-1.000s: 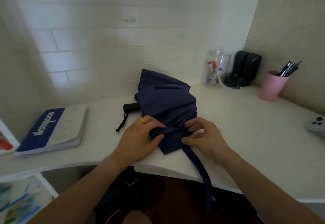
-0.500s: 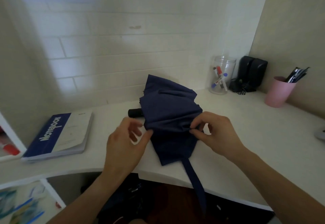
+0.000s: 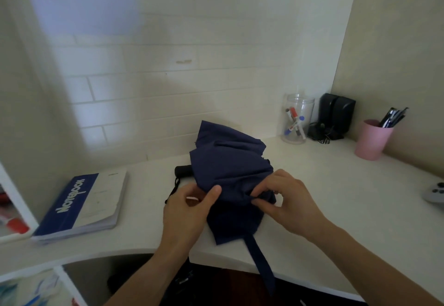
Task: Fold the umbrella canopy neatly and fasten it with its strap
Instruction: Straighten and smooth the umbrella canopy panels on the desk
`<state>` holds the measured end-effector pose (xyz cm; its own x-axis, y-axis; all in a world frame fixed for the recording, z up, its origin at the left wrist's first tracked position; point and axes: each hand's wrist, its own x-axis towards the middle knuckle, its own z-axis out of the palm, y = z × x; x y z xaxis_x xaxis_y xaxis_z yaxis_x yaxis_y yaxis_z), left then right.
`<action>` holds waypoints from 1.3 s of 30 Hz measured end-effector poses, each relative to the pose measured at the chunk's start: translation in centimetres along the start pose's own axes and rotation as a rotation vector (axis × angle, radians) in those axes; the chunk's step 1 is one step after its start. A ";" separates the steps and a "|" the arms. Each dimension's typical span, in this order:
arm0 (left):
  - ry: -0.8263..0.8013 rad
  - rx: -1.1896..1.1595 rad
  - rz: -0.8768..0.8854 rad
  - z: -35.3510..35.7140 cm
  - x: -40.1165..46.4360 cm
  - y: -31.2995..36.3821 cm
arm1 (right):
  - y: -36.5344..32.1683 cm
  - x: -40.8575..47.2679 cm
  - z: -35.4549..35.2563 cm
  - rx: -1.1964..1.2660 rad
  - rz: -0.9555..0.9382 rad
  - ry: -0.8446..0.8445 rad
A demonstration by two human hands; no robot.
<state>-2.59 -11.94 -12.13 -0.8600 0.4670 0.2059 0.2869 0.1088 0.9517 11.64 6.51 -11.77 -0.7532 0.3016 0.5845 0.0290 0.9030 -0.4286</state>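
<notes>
At the near edge of the white desk, at 6 o'clock, the navy strap is seen hanging loose over the rim, unfastened. Just beyond it, the navy umbrella canopy is found lying crumpled at centre. A fold at its left edge is pinched by the left hand, thumb on top. A gathered pleat at its right side is clamped between the fingertips of the right hand. The black handle is seen protruding at 10 o'clock of the canopy. At 9 o'clock a blue and white book marked "NOTEBOOK" is noted. At 1 o'clock, markers are held in a clear jar; at 2 o'clock, pens are held in a pink cup.
</notes>
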 end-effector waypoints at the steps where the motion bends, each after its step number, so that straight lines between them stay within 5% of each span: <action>1: 0.048 0.002 0.051 -0.2 -0.1 0.0 | -0.1 -0.1 0.1 0.002 0.008 -0.009; 6: -0.044 -0.177 0.152 -1.3 -0.1 0.5 | 0.3 -0.6 0.0 -0.006 0.039 -0.126; 11: -0.267 -0.166 0.018 -0.6 0.0 1.8 | -0.2 -0.6 0.3 -0.030 -0.048 -0.143; 17: -0.149 -0.055 0.221 -1.1 0.1 0.7 | 0.3 -1.1 0.1 0.176 0.183 -0.154; 20: -0.241 -0.304 0.051 -0.8 0.0 0.8 | 0.7 -0.7 -0.1 0.423 0.361 -0.028; 30: -0.418 -0.721 -0.244 0.4 1.1 0.4 | 2.2 1.6 0.6 0.100 0.351 0.040; 35: -0.367 -0.468 -0.137 -0.6 -0.3 0.4 | 2.7 0.8 0.5 0.198 0.287 -0.014; 39: -0.190 -0.225 -0.037 -1.3 -1.6 0.1 | 3.2 -0.6 -0.4 0.036 0.146 -0.156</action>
<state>-1.73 -13.85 -12.07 -0.7673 0.6249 0.1442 0.1382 -0.0584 0.9887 12.49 9.37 -13.23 -0.8357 0.3746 0.4017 0.1237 0.8410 -0.5268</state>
